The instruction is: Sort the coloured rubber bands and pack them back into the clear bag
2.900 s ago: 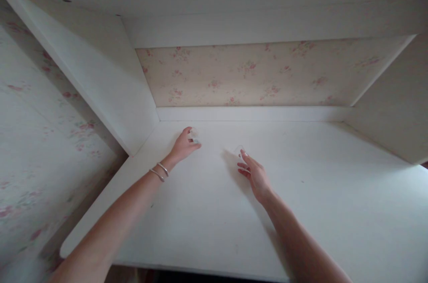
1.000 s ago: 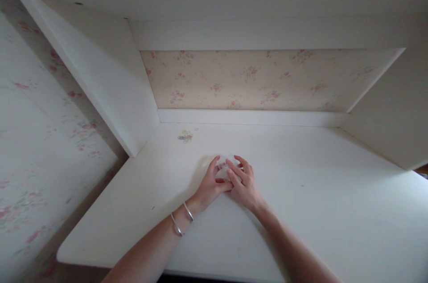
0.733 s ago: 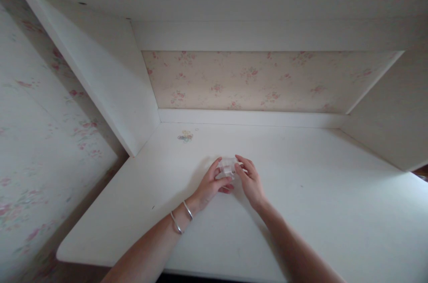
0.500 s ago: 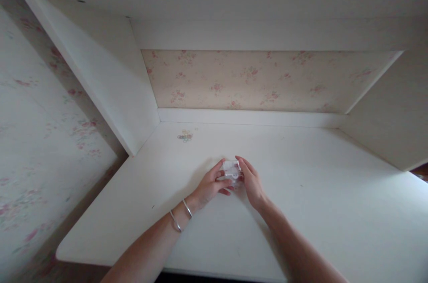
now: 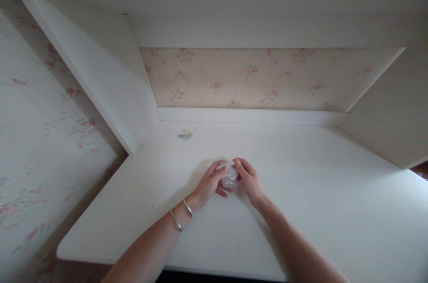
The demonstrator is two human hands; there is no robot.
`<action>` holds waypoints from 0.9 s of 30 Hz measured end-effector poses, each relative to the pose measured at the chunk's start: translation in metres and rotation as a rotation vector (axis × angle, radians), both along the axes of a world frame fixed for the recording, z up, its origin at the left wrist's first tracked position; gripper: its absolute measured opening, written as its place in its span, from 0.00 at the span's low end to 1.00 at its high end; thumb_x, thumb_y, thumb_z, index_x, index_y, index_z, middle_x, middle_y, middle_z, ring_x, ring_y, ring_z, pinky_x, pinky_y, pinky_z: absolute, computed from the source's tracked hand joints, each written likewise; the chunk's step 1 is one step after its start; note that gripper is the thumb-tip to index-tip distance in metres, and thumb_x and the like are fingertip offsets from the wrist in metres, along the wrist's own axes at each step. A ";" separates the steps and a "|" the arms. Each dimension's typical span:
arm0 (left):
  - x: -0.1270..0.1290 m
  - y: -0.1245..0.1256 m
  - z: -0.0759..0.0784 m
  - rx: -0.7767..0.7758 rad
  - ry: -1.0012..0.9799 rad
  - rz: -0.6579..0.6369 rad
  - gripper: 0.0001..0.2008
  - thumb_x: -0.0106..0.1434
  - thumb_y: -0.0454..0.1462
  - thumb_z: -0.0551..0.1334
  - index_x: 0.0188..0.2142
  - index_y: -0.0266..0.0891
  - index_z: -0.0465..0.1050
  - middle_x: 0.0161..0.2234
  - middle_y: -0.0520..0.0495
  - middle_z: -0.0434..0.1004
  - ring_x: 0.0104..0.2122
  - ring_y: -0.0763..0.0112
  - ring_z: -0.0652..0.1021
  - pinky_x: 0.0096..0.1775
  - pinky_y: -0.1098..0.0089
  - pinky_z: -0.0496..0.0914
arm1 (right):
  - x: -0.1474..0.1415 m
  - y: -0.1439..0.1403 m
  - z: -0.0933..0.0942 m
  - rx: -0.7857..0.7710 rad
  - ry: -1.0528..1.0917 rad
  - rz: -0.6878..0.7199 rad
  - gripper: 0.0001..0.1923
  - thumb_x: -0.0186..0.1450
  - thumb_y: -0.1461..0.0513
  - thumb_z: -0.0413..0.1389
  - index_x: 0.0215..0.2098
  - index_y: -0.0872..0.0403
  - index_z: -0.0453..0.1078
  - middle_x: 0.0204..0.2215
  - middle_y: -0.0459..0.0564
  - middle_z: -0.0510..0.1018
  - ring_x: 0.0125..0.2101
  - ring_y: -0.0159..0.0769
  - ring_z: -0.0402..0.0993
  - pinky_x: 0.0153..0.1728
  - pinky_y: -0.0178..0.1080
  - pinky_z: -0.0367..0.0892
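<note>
hands (image 5: 230,181) now together, clear box (image 5: 230,178) turned over

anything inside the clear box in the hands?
Cannot tell. The small clear plastic box is held between the left hand and right hand above the white desk; fingers cover its sides, and it is too small to show contents.

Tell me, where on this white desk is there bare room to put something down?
The desk is bare right of the right hand, out to the side panel, and along the near edge. The middle is taken: both hands, left hand too, hold a small clear box. Small coloured bits lie back left.
</note>
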State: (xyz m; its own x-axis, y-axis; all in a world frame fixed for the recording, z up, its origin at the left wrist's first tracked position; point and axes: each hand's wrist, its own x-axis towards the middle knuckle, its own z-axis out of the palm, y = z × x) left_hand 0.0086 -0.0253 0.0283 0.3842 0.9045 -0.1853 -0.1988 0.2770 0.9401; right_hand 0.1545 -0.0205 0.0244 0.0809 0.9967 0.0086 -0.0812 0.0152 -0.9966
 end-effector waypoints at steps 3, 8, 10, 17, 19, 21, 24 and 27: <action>0.002 0.001 0.000 -0.012 0.052 0.030 0.28 0.59 0.57 0.53 0.50 0.40 0.61 0.30 0.48 0.75 0.17 0.72 0.75 0.16 0.74 0.68 | -0.001 -0.001 -0.004 -0.028 -0.034 0.068 0.25 0.59 0.44 0.53 0.42 0.53 0.71 0.28 0.46 0.73 0.24 0.31 0.65 0.24 0.33 0.60; 0.002 0.003 -0.005 -0.042 0.018 0.088 0.28 0.59 0.57 0.52 0.47 0.38 0.62 0.27 0.50 0.73 0.15 0.72 0.73 0.16 0.72 0.68 | -0.001 -0.003 -0.005 -0.024 -0.033 0.150 0.28 0.62 0.45 0.51 0.54 0.51 0.64 0.38 0.49 0.74 0.33 0.34 0.70 0.33 0.36 0.66; 0.001 0.004 -0.007 -0.054 -0.022 0.106 0.28 0.59 0.57 0.52 0.47 0.38 0.61 0.27 0.51 0.71 0.15 0.73 0.73 0.15 0.73 0.68 | -0.001 -0.005 -0.002 -0.018 -0.014 0.176 0.30 0.62 0.46 0.51 0.57 0.50 0.61 0.40 0.49 0.74 0.36 0.35 0.71 0.37 0.38 0.66; -0.001 0.006 -0.013 -0.050 -0.102 0.126 0.26 0.58 0.57 0.55 0.44 0.39 0.61 0.29 0.51 0.69 0.18 0.72 0.75 0.15 0.73 0.68 | -0.003 -0.006 -0.002 -0.012 0.025 0.203 0.31 0.61 0.47 0.52 0.59 0.50 0.59 0.40 0.50 0.74 0.33 0.34 0.72 0.36 0.38 0.68; 0.000 0.005 -0.011 -0.047 -0.106 0.146 0.26 0.58 0.57 0.55 0.45 0.39 0.61 0.30 0.50 0.70 0.19 0.72 0.75 0.16 0.73 0.68 | -0.004 -0.005 -0.003 -0.004 0.030 0.186 0.30 0.61 0.47 0.53 0.58 0.50 0.59 0.39 0.49 0.74 0.31 0.33 0.71 0.31 0.36 0.68; 0.001 0.004 -0.007 -0.027 -0.109 0.139 0.27 0.59 0.56 0.54 0.48 0.39 0.61 0.31 0.49 0.71 0.20 0.71 0.76 0.17 0.73 0.69 | -0.004 -0.004 -0.003 -0.007 0.016 0.149 0.30 0.61 0.47 0.53 0.57 0.51 0.60 0.36 0.49 0.74 0.25 0.30 0.68 0.23 0.33 0.64; 0.001 0.002 -0.001 0.004 -0.095 0.059 0.28 0.60 0.56 0.54 0.51 0.39 0.59 0.31 0.47 0.74 0.21 0.71 0.76 0.20 0.73 0.70 | -0.004 -0.002 -0.001 -0.021 0.001 0.073 0.32 0.60 0.47 0.52 0.58 0.54 0.60 0.28 0.45 0.72 0.18 0.27 0.62 0.15 0.31 0.59; 0.001 0.002 0.000 0.003 -0.027 0.011 0.27 0.58 0.54 0.57 0.51 0.41 0.58 0.32 0.48 0.74 0.19 0.74 0.75 0.20 0.74 0.69 | -0.002 -0.001 0.000 -0.007 0.020 -0.008 0.33 0.60 0.47 0.53 0.58 0.54 0.59 0.26 0.44 0.71 0.18 0.27 0.61 0.16 0.32 0.61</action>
